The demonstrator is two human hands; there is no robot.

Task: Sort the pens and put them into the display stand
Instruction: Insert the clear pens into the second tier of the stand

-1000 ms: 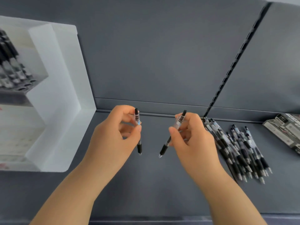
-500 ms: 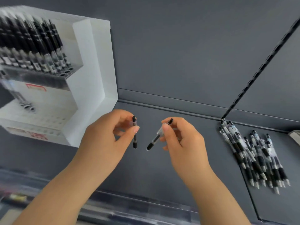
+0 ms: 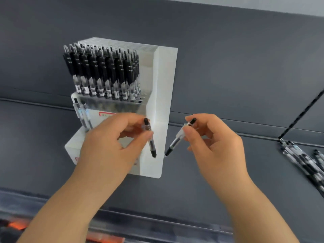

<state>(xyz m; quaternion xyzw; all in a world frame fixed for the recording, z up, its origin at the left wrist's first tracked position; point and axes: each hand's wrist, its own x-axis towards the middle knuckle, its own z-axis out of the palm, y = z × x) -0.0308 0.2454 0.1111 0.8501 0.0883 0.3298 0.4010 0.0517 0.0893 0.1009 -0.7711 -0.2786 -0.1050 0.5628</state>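
Note:
A white stepped display stand (image 3: 164, 88) stands on the grey shelf. Its upper tier is packed with several black pens (image 3: 103, 72); two pens (image 3: 82, 113) stand at the left of the lower tier. My left hand (image 3: 112, 148) pinches a black-and-clear pen (image 3: 149, 139) almost upright, tip down, in front of the stand's lower right part. My right hand (image 3: 213, 146) grips a second pen (image 3: 178, 139) slanted, its tip near the stand's right wall. A pile of loose pens (image 3: 305, 158) lies at the far right.
The grey shelf (image 3: 192, 186) has a back panel with a slotted black rail (image 3: 301, 116) running diagonally at right. The shelf's front edge (image 3: 157, 218) runs across the bottom, with blurred orange shapes below at the lower left.
The view has swung left, bringing the display stand to the centre. Both hands, each still holding a pen, now sit in front of the stand; the loose pile slid to the right edge.

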